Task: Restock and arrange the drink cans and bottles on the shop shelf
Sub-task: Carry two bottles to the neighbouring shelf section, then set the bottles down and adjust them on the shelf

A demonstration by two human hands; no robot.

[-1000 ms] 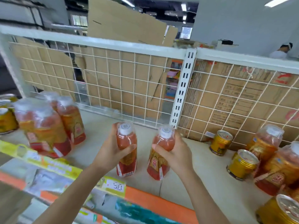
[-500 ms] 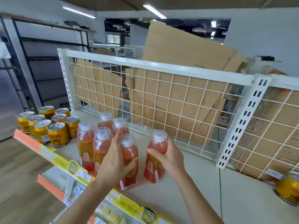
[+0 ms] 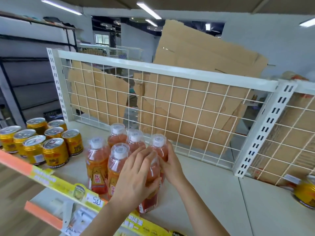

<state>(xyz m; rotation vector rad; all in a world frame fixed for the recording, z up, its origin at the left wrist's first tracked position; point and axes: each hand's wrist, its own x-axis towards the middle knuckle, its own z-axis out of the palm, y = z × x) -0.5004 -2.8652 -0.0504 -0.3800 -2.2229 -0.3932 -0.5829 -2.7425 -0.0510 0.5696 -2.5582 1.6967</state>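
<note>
Near the front edge of the shelf point(image 3: 213, 193), toward its left half, stood a tight cluster of orange drink bottles point(image 3: 117, 160) with clear caps, all upright and touching one another. The left hand point(image 3: 134, 181) was wrapped around the front bottle point(image 3: 150, 200) at the right end of the cluster, fingers curled over its shoulder and thumb pressed on its right side, so that most of the bottle's upper body was hidden. The right hand point(image 3: 170, 166) gripped the bottle behind it point(image 3: 159, 147) from the right, palm against its side and its cap showing above the fingers. Both held bottles stood upright on the shelf, pressed against their neighbours. To the left of the bottles, near the shelf's left end, a group of gold cans point(image 3: 40, 142) stood upright in close rows, just beside the cluster but apart from it. At the far right edge, another gold can point(image 3: 306, 193) lay tilted near the wire grid back panel point(image 3: 187, 108). Along the front edge ran a yellow price strip point(image 3: 68, 186) carrying a small white tag point(image 3: 95, 200). Flattened cardboard point(image 3: 204, 53) leaned behind the grid.
</note>
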